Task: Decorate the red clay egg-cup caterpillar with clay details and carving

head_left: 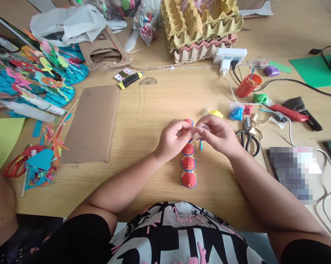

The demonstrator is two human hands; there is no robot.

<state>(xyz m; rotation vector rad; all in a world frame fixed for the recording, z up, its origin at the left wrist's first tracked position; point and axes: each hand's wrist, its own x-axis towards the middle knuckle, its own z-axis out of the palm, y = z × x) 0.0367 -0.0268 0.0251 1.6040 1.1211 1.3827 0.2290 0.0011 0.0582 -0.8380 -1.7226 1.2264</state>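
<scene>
My left hand [173, 137] and my right hand [219, 135] meet above a row of red clay domes. Both pinch a small translucent plastic piece [205, 127], maybe a little bag; what is inside it, if anything, I cannot make out. Below them, several red domes with blue rims and yellow faces [188, 165] form a line on an egg-carton strip; the far end is partly covered by my left hand. A thin blue stick [201, 145] lies beside the strip. Beyond my right hand is a lump of yellow clay [215, 114].
Pliers [247, 135], blue clay [236, 113], a red cup [248, 85] and a power strip [230, 55] with cables are on the right. Egg trays [202, 33] are stacked behind. Cardboard [91, 123], red-handled scissors [15, 165] and paper scraps lie left, near another person's arm.
</scene>
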